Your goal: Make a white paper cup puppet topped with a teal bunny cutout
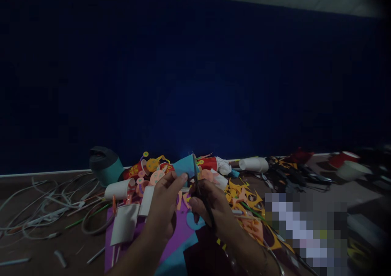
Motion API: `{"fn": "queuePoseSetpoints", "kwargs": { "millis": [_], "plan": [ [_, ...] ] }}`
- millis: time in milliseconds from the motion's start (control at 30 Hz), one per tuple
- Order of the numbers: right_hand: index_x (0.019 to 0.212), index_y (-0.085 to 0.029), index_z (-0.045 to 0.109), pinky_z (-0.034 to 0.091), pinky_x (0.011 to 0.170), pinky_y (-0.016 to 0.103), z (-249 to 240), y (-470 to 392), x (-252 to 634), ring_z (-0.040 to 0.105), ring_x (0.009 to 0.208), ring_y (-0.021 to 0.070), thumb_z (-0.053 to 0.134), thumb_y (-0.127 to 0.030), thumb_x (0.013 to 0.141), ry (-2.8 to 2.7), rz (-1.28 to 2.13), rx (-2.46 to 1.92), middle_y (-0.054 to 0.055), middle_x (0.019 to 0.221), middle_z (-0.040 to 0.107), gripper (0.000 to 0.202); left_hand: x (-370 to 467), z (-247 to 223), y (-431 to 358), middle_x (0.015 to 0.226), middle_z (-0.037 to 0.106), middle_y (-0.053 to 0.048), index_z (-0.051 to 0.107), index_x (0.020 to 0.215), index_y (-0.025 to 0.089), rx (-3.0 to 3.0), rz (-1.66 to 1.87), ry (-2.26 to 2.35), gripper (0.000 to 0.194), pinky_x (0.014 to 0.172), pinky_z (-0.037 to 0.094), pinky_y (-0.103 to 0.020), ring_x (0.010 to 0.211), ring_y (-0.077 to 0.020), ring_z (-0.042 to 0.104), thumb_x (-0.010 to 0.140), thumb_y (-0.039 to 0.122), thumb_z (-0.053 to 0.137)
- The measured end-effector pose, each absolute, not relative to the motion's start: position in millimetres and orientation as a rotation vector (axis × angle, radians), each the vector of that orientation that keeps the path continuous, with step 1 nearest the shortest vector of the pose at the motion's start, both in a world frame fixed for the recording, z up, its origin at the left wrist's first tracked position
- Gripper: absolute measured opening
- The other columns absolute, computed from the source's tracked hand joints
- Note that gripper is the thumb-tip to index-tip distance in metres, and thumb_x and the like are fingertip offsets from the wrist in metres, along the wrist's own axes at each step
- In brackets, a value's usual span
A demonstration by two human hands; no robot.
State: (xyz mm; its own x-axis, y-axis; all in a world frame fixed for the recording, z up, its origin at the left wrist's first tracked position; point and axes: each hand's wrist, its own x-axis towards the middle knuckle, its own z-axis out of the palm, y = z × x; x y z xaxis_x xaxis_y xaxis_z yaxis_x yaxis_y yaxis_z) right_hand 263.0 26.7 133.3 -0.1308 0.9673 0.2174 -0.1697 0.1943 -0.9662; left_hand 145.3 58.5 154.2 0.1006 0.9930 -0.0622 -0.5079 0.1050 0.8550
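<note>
**Above a cluttered tabletop point(33, 245), scissors point(196, 180) stand at the edge of blue paper point(182, 166)**

Between the two hands, near the dark blue wall panel point(183, 84), the blue paper is held up off the tabletop. The left hand point(165, 198) pinches its lower part between thumb and fingers, and the fingers of the right hand point(210, 204) are curled around the scissors' dark handles. The blades point up along the paper's right edge (whether they are parted there is too dark to tell).

The cutting looks to be partway: the held piece is broad and not yet trimmed to any small shape, so some snipping on it probably remains. Much else seems already cut. Yellow scraps point(235, 186) with curved gaps lie to the right, and a rounded blue piece point(195, 221) rests on the purple sheet point(174, 241), with a larger blue sheet point(175, 257) at its lower edge.

Behind the left hand, a pinkish rabbit face point(158, 176) with ears and drawn features appears finished. A white paper cup point(124, 225) on thin sticks stands left of that hand, its visible side plain, and so apparently undecorated. Farther right, white cups point(253, 164) lie on their side, also plain.
</note>
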Motion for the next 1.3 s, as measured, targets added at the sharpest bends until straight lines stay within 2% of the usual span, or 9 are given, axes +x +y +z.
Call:
{"fn": "queuePoseSetpoints", "kwargs": {
  "millis": [167,400,533,667,800,933,1100,1300],
  "plan": [
    [0.089,-0.019,0.054,0.04,0.043,0.019,132,27,265,0.046,0.046,0.0065,0.067,-0.04,0.078,-1.281,1.254,-0.897,-0.006,0.063,0.051,0.028,143,155,61,0.065,0.06,0.006,0.064,0.08,0.02,0.801,1.288,0.826,0.017,0.06,0.041,-0.019,0.061,-0.009,0.054,0.067,0.024,0.075],
    [0.085,-0.018,0.054,0.037,0.041,0.018,136,26,268,0.044,0.043,0.0057,0.067,-0.04,0.078,-1.304,1.246,-0.939,-0.006,0.057,0.05,0.027,141,154,62,0.074,0.065,0.003,0.063,0.07,0.018,0.836,1.304,0.804,0.014,0.063,0.043,-0.019,0.066,-0.0101,0.057,0.067,0.024,0.075],
    [0.083,-0.018,0.053,0.037,0.039,0.017,139,25,268,0.041,0.04,0.0052,0.071,-0.044,0.073,-1.28,1.278,-0.942,-0.008,0.053,0.048,0.033,141,154,63,0.069,0.064,0.003,0.064,0.07,0.017,0.82,1.3,0.788,0.013,0.065,0.045,-0.02,0.066,-0.0104,0.058,0.066,0.022,0.076],
    [0.081,-0.018,0.054,0.036,0.037,0.017,140,26,268,0.039,0.039,0.0047,0.071,-0.046,0.072,-1.264,1.289,-0.98,-0.008,0.053,0.047,0.034,140,156,65,0.073,0.068,0.0,0.066,0.07,0.018,0.825,1.265,0.794,0.012,0.064,0.046,-0.021,0.067,-0.0122,0.061,0.066,0.024,0.076],
    [0.085,-0.018,0.055,0.039,0.038,0.018,138,27,271,0.042,0.041,0.0058,0.072,-0.043,0.071,-1.277,1.315,-0.969,-0.007,0.056,0.047,0.034,137,157,66,0.077,0.07,-0.003,0.067,0.075,0.018,0.893,1.244,0.792,0.011,0.066,0.047,-0.023,0.07,-0.0153,0.062,0.069,0.026,0.072],
    [0.086,-0.017,0.055,0.041,0.04,0.019,138,28,270,0.043,0.042,0.0062,0.073,-0.044,0.07,-1.284,1.286,-0.977,-0.007,0.057,0.047,0.036,136,157,66,0.079,0.069,-0.003,0.066,0.075,0.018,0.921,1.24,0.811,0.013,0.069,0.047,-0.024,0.072,-0.0163,0.063,0.068,0.027,0.073],
    [0.083,-0.018,0.054,0.037,0.037,0.018,139,27,269,0.042,0.039,0.0056,0.07,-0.047,0.072,-1.292,1.287,-0.996,-0.008,0.053,0.047,0.035,136,155,68,0.068,0.063,0.0,0.06,0.064,0.018,0.9,1.266,0.812,0.017,0.07,0.046,-0.026,0.068,-0.015,0.059,0.064,0.026,0.075],
    [0.082,-0.017,0.055,0.036,0.036,0.017,142,27,270,0.041,0.038,0.0052,0.07,-0.049,0.071,-1.29,1.3,-1.024,-0.008,0.053,0.047,0.037,132,156,71,0.07,0.063,0.0,0.061,0.07,0.018,0.954,1.2,0.833,0.014,0.066,0.045,-0.023,0.067,-0.0141,0.059,0.068,0.027,0.072]
  ]
}}
